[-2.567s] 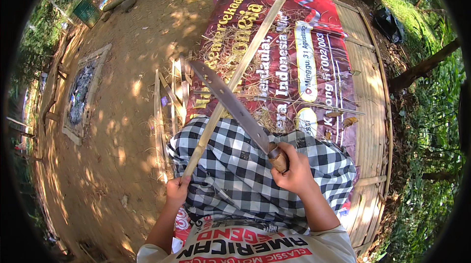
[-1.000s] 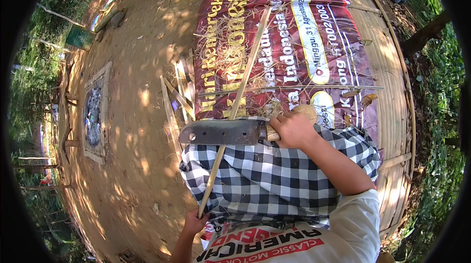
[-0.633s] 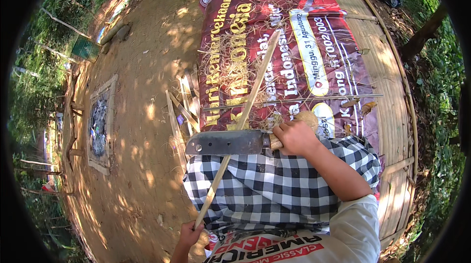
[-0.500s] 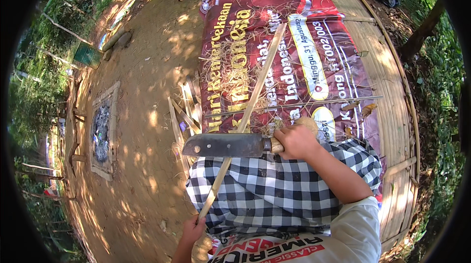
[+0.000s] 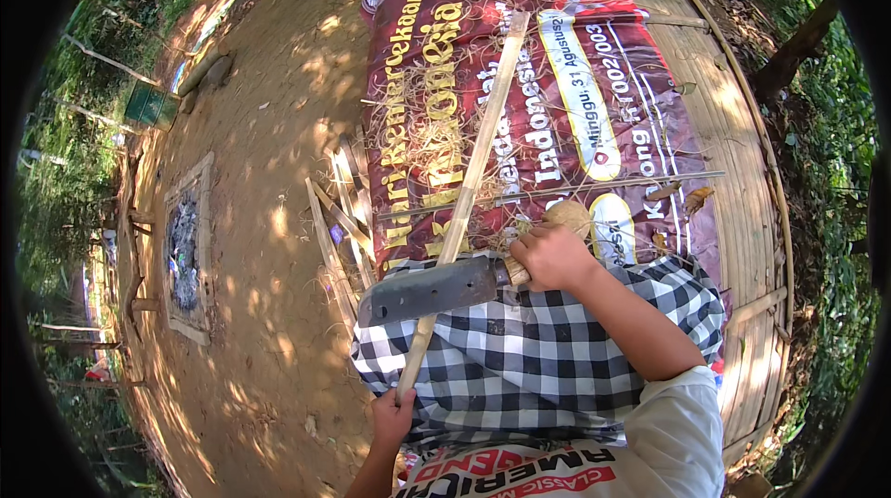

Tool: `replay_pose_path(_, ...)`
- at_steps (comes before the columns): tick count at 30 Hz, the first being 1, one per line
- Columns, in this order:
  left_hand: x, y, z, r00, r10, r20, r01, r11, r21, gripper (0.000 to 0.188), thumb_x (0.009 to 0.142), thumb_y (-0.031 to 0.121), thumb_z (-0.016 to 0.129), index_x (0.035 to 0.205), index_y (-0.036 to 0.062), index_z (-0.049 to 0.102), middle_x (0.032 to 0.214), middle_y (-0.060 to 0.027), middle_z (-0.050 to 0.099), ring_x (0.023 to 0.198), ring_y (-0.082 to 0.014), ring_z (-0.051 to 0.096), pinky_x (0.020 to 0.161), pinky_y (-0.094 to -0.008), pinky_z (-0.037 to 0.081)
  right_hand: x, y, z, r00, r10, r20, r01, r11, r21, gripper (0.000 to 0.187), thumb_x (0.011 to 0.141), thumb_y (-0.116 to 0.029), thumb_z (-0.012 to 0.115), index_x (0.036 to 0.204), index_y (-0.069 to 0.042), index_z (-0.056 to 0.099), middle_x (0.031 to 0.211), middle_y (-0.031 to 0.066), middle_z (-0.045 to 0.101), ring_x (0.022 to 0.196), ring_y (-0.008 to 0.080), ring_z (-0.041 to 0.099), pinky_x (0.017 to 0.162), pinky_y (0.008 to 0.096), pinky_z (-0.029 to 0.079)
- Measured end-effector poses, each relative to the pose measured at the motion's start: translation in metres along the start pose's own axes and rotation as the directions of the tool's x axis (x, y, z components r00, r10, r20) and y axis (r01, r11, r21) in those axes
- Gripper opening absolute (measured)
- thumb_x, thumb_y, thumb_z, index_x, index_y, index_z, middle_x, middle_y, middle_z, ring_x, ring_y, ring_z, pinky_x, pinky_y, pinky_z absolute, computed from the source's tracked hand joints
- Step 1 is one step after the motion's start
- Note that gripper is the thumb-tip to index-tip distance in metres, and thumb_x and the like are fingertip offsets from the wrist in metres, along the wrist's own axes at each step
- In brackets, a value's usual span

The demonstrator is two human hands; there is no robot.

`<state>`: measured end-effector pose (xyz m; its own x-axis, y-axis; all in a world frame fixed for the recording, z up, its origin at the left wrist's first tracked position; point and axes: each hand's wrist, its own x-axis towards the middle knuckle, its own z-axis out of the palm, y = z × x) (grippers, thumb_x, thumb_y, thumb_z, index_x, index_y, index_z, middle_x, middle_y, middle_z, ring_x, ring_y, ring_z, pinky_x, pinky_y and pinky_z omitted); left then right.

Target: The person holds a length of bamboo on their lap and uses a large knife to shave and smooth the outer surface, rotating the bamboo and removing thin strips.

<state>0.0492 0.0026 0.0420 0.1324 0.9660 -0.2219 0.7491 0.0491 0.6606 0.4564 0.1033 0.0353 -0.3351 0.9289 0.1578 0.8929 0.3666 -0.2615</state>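
My right hand (image 5: 555, 258) is closed round the wooden handle of a broad, dark cleaver (image 5: 432, 289). The blade points left and lies across a long, pale bamboo strip (image 5: 483, 145), covering a short part of it. Near my lap's left side, my left hand (image 5: 393, 416) grips the strip's lower end. From there the strip slants up and right over a dark red printed banner (image 5: 575, 210). A black-and-white checked cloth (image 5: 520, 349) covers my lap under the blade. A round, tan knob (image 5: 568, 216) shows just beyond my right hand.
Curly shavings (image 5: 436, 127) litter the banner, which is spread on a bamboo platform (image 5: 719, 99). A thin dark rod (image 5: 640, 181) lies across it. Several split bamboo pieces (image 5: 325, 238) lean at the platform's left edge. Bare ground with a framed ash pit (image 5: 186, 247) is farther left.
The cleaver has tilted, its tip dropping lower and its handle end rising slightly. My left hand and the strip's lower end have shifted right and a little up.
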Motion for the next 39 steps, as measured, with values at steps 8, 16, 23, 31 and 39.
replay_pose_path(8,0.002,-0.021,0.002,1.000,0.011,0.010,-0.011,0.999,-0.043,0.038,0.085,0.023,0.069,0.064,-0.0030,0.052,0.049,-0.0115,0.047,0.045,-0.0153,0.041,0.045,-0.0329,0.036,-0.001,0.020,-0.003,0.985,-0.093,-0.143,0.085,0.994,-0.066,0.033,0.055,-0.026,0.070,0.076,-0.006,0.053,0.072,0.0067,0.058,0.071,0.0254,0.062,0.067,0.0357,0.050)
replay_pose_path(16,0.001,-0.014,-0.004,1.000,-0.010,0.027,0.011,0.999,-0.041,0.038,0.084,0.027,0.070,0.067,-0.0034,0.056,0.051,-0.0157,0.049,0.044,-0.0213,0.046,0.046,-0.0353,0.039,-0.014,0.064,-0.037,0.938,0.287,-0.194,-0.313,0.942,-0.118,0.033,0.057,-0.025,0.076,0.074,-0.007,0.054,0.069,0.0081,0.061,0.068,0.0275,0.063,0.065,0.0388,0.051)
replay_pose_path(23,0.007,-0.014,-0.002,0.999,-0.024,0.026,0.024,0.999,0.030,0.037,0.083,0.027,0.071,0.067,-0.0029,0.058,0.051,-0.0167,0.050,0.043,-0.0242,0.048,0.046,-0.0358,0.039,-0.018,0.048,-0.020,0.884,0.436,-0.169,-0.448,0.893,-0.041,0.027,0.066,-0.024,0.071,0.080,-0.006,0.057,0.071,0.0123,0.062,0.068,0.0307,0.064,0.065,0.0406,0.050)
replay_pose_path(31,0.008,-0.013,0.000,1.000,0.022,-0.015,-0.022,1.000,0.012,0.037,0.083,0.026,0.071,0.065,-0.0035,0.057,0.049,-0.0133,0.048,0.042,-0.0185,0.045,0.045,-0.0343,0.038,0.007,-0.004,-0.006,0.998,0.001,-0.058,-0.005,0.998,-0.058,0.026,0.062,-0.021,0.070,0.078,-0.006,0.055,0.072,0.0109,0.063,0.067,0.0268,0.064,0.063,0.0372,0.050)
replay_pose_path(39,0.015,-0.015,0.001,0.998,0.058,0.011,-0.059,0.997,0.059,0.037,0.083,0.025,0.071,0.065,-0.0034,0.057,0.048,-0.0141,0.049,0.040,-0.0206,0.048,0.044,-0.0344,0.038,-0.004,0.078,-0.040,0.836,0.496,-0.233,-0.512,0.859,-0.009,0.026,0.063,-0.022,0.070,0.079,-0.006,0.058,0.067,0.0135,0.063,0.059,0.0316,0.062,0.060,0.0416,0.049)
